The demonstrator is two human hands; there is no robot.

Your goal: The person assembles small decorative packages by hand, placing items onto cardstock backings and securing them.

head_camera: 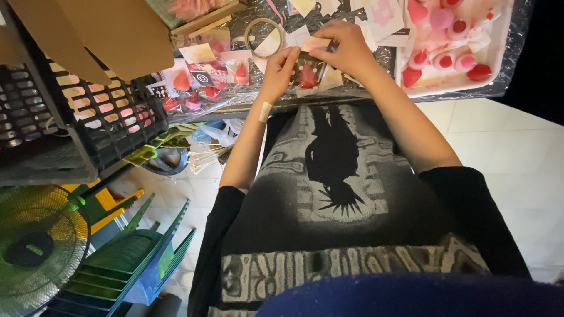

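Pinching a small clear packet (306, 73), left hand (281, 66) and right hand (346, 48), plastic-covered table (247, 100), white tiled floor (505, 152).

Bright light on my tabletop (235, 103) at top; glare off clear plastic wrap (329, 12). Frame edges fall dark, wide-angle bend, lower edge blurred.

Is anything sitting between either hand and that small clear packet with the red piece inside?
Nothing visible does. The left hand and the right hand both grip the small clear packet directly, above the table edge. The finished packets lie off to the left and the white tray to the right, both apart from it.
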